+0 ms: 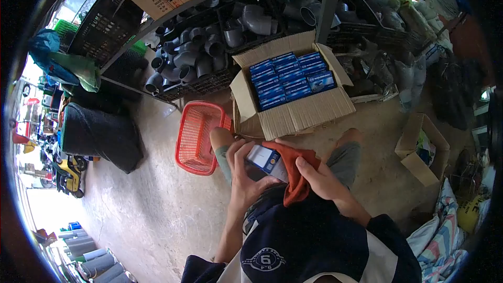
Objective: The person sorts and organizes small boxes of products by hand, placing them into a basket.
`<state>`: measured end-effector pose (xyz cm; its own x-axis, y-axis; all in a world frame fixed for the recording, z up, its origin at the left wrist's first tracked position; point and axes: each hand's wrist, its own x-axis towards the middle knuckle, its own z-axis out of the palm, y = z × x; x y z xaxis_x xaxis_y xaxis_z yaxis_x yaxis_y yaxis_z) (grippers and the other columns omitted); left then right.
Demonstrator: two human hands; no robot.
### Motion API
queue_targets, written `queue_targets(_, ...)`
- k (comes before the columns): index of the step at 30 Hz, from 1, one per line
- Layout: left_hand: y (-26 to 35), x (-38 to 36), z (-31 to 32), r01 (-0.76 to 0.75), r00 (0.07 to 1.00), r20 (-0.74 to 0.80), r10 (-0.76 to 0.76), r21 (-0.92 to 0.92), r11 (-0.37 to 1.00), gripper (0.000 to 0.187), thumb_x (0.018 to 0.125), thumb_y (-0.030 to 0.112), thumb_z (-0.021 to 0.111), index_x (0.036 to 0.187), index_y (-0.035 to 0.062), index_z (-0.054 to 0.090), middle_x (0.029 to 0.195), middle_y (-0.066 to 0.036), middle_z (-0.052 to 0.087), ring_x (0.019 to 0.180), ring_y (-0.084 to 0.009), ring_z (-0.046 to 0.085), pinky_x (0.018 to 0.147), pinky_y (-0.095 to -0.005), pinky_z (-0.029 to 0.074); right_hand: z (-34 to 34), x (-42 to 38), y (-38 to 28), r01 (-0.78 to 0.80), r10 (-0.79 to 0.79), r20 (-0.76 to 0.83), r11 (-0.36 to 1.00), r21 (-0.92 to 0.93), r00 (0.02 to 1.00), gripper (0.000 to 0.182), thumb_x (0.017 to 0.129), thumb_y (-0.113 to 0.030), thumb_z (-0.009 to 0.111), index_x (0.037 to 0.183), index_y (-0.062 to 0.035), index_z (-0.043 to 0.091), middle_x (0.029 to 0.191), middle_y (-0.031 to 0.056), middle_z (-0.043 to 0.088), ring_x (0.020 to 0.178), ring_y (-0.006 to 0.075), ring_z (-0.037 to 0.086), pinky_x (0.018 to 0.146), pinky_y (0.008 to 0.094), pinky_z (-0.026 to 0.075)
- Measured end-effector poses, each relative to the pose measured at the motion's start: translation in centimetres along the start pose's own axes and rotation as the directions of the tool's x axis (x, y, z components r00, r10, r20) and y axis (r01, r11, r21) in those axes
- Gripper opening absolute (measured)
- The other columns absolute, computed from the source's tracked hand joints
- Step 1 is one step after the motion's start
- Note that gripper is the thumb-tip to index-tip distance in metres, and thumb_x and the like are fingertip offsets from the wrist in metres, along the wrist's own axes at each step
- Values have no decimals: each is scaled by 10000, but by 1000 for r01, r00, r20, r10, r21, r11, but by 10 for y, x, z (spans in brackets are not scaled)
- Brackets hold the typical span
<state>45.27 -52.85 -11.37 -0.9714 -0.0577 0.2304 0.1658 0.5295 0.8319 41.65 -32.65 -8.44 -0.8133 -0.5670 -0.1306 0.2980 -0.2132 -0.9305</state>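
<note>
My left hand [245,177] is closed around a small blue-and-white box [263,158], held tilted above my lap. An orange-red cloth [296,173] is gripped in my right hand [320,179], thumb on top, and lies against the box's right side. Part of the box is covered by the cloth and my fingers. In front of my knees stands an open cardboard carton [293,120] with several rows of blue boxes [285,81] packed inside. A red plastic basket [183,144] sits on the floor left of my left knee.
Black crates with grey pipe fittings [194,47] fill the rack behind the carton, below a metal rail. A smaller open carton [422,149] stands on the right. Dark netting rolls [99,133] are at the left, and a striped sheet [440,236] lies lower right.
</note>
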Motion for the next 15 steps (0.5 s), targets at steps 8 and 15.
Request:
queue_targets(8,-13,-30,27,365,917,358,-175,-931,8,726,964,443,579,1515,227,159,1461,-95,351,1339,-286,399,1064,-457,405,15,-3,14,177,-109,160,843,-508,981,567,1011,-216,504,1504,-18,304,1539,187,324,1437,335,301,1176,422,248)
queue_targets(15,-3,-28,39,229,932,106,-347,-914,336,607,968,354,478,1487,198,205,1487,-136,306,1369,-291,357,1119,-439,319,40,8,33,246,-260,78,714,-655,963,623,1001,-290,530,1507,-16,292,1560,191,267,1450,419,205,1168,496,231)
